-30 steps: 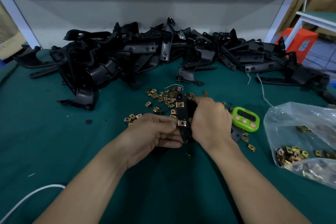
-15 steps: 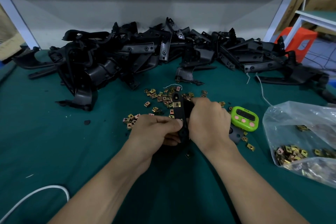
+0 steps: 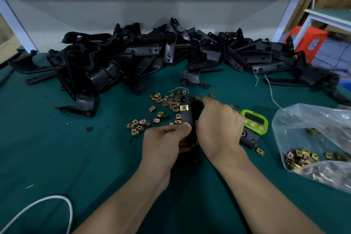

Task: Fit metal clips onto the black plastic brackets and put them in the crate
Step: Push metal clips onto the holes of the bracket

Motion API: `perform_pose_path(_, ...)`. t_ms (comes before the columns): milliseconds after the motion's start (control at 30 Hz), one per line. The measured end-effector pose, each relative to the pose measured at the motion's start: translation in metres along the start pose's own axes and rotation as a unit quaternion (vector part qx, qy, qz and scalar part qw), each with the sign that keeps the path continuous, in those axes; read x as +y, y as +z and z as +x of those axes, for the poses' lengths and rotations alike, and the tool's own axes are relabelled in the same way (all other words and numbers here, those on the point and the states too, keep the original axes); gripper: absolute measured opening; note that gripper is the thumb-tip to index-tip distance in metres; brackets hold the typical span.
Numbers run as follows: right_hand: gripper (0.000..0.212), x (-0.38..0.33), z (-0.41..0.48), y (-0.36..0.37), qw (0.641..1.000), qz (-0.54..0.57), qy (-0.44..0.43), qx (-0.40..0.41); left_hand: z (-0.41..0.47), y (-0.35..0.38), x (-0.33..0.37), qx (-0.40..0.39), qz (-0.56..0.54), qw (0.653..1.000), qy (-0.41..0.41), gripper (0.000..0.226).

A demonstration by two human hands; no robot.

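The person holds a long black plastic bracket point(image 3: 187, 118) upright between both hands, above the middle of the dark green cloth-covered table point(image 3: 57, 148). The left hand point(image 3: 167, 138) pinches the bracket's lower part, with the thumb pressed flat on its front face and the other fingers curled behind it. The right hand point(image 3: 218, 125) is wrapped round the bracket's right edge, knuckles toward the camera, and its fingertips are hidden. A square brass-coloured metal clip point(image 3: 184, 108) sits on the upper part of the bracket, just below a round hole near its top end.

Loose brass-coloured metal clips point(image 3: 165, 102) lie scattered on the cloth behind and to the left of the hands. A small separate cluster sits near the left hand. A big heap of black plastic brackets point(image 3: 133, 57) stretches across the back of the table. A lime-green digital timer with pink buttons point(image 3: 254, 119) lies just beside the right hand. A dark plastic piece with a round hole point(image 3: 248, 137) shows below the timer; whether it belongs to the held bracket cannot be told. A clear plastic bag holding more clips point(image 3: 313, 138) rests at the right edge. A white cable point(image 3: 47, 201) loops over the near left corner, and an orange plastic stool point(image 3: 307, 42) stands beyond the table at the right.
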State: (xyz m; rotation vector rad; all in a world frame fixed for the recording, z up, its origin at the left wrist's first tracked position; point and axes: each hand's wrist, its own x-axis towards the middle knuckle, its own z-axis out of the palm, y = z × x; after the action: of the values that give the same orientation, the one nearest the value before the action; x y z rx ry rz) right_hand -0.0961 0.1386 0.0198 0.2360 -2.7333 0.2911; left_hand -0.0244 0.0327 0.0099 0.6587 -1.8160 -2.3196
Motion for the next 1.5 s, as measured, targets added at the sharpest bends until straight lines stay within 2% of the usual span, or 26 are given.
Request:
perform_pose_path(167,0.024,0.0,0.001,-0.004,0.998,0.052,-0.023,-0.019,0.015,-0.028,0.022,-0.158,0.165,0.973,0.038,0.015)
perform_pose_path(267,0.022,-0.006,0.0,-0.002,0.998,0.037,-0.05,-0.026,0.018,-0.038,0.03,-0.168,0.204,0.964,0.037,0.009)
perform_pose_path(333,0.021,-0.006,-0.001,0.0,0.998,0.031,-0.046,-0.04,0.017,-0.036,0.028,-0.144,0.219,0.964,0.046,0.012)
perform_pose_path(433,0.023,-0.003,0.0,0.0,0.997,0.032,-0.032,-0.056,0.012,-0.025,0.022,-0.081,0.189,0.976,0.07,0.019)
perform_pose_path(600,0.019,-0.004,-0.002,0.0,0.999,0.021,-0.031,-0.025,0.009,-0.013,0.014,-0.015,0.09,0.995,0.043,0.021)
perform_pose_path(800,0.025,-0.004,-0.004,0.0,0.999,0.022,-0.035,-0.024,0.012,-0.021,0.019,-0.108,0.121,0.986,0.035,0.019)
perform_pose_path(1033,0.024,-0.007,-0.006,0.002,0.998,0.001,-0.063,-0.026,0.015,-0.031,0.022,-0.143,0.15,0.978,0.003,0.016)
perform_pose_path(1167,0.023,-0.005,-0.003,-0.001,0.998,0.047,-0.03,-0.019,0.014,-0.033,0.03,-0.197,0.066,0.978,-0.032,0.021)
perform_pose_path(1267,0.034,-0.002,-0.002,-0.004,0.996,0.075,-0.009,-0.04,0.015,-0.035,0.031,-0.238,0.01,0.969,-0.065,0.023)
perform_pose_path(1367,0.035,-0.003,-0.003,-0.004,0.996,0.075,-0.012,-0.052,0.015,-0.033,0.026,-0.241,-0.001,0.968,-0.065,0.017)
perform_pose_path(1500,0.026,-0.001,-0.002,-0.006,0.999,0.04,-0.025,-0.017,0.017,-0.032,0.022,-0.231,-0.005,0.972,-0.049,0.013)
